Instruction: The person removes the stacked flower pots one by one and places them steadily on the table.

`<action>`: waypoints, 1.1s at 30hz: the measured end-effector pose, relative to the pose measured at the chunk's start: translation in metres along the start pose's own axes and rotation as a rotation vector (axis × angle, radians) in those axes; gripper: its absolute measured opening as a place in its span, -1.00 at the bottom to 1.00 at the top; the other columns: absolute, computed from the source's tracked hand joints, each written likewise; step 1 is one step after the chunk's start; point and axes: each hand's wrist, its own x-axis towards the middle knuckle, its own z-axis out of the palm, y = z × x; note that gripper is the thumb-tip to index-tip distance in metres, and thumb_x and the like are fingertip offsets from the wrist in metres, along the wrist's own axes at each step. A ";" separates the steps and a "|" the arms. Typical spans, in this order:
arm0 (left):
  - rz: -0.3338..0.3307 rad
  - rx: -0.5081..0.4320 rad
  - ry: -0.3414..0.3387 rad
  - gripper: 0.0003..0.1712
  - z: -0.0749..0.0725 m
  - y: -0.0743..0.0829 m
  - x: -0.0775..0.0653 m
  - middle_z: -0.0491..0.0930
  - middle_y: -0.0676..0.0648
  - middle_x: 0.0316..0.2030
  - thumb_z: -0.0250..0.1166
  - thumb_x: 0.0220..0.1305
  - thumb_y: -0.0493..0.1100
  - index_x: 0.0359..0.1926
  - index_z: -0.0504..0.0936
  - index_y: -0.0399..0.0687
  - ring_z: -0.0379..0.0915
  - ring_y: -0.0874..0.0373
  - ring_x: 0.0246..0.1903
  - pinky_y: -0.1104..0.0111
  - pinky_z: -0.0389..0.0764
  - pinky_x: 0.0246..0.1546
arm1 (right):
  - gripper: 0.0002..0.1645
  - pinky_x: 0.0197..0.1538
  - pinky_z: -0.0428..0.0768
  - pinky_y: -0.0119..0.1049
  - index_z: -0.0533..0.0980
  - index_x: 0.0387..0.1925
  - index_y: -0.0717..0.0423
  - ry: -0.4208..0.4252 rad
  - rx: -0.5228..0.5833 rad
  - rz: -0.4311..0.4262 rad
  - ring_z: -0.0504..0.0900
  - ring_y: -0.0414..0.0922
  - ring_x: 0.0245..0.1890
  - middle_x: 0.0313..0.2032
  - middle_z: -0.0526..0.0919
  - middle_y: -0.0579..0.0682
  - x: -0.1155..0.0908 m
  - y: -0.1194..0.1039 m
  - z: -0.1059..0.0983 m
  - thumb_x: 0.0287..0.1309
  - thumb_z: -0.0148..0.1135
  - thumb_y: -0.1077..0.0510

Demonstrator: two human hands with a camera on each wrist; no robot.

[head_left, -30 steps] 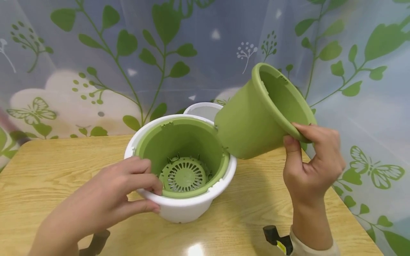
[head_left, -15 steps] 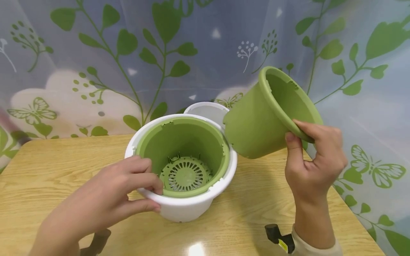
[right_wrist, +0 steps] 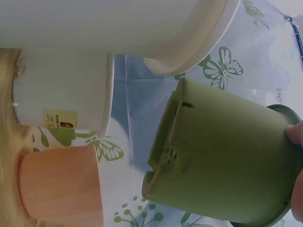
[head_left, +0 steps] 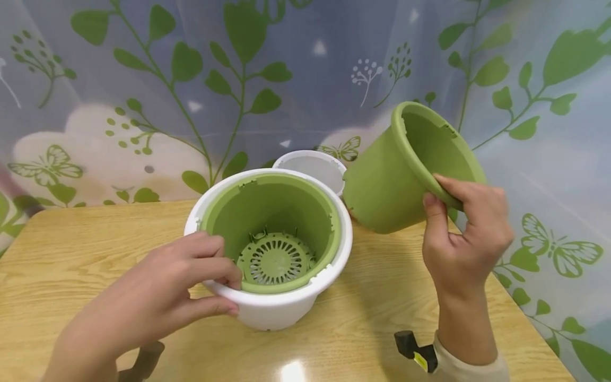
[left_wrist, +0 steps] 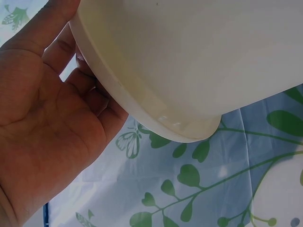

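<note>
In the head view a white flowerpot [head_left: 277, 317] stands on the table with a green inner pot [head_left: 274, 199] nested in it. Slots ring the inner pot's base [head_left: 275, 265]. My left hand [head_left: 186, 276] grips the near left rims, fingers over the inside and thumb on the white outside. Up to the right, a second green flowerpot [head_left: 382, 183] tilts sideways, its mouth turned right. My right hand [head_left: 470, 239] pinches this pot's rim between thumb and fingers. The right wrist view shows notches along its base edge. The left wrist view shows the white wall [left_wrist: 199, 52] beside my palm.
Behind the nested pots stands another white pot [head_left: 315, 165], which bears a label [right_wrist: 60, 118] in the right wrist view. Beside it there is an orange pot [right_wrist: 64, 184]. A leaf-patterned curtain [head_left: 296, 95] hangs along the back and right of the wooden table [head_left: 119, 228].
The tilted green pot has moved right, from overlapping the white rim to beside it, uncovering more of the white pot behind. My left hand keeps its grip in place.
</note>
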 end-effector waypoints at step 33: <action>0.040 -0.021 0.029 -0.79 0.001 -0.002 0.000 0.29 0.33 -0.38 0.47 0.08 0.20 -0.29 0.63 0.43 0.19 0.51 -0.35 0.70 0.27 -0.24 | -0.75 -0.24 0.27 -0.10 0.75 -0.33 0.19 -0.407 -0.446 0.096 0.50 0.14 -0.41 -0.44 0.74 0.19 -0.001 0.029 -0.021 0.03 0.17 0.31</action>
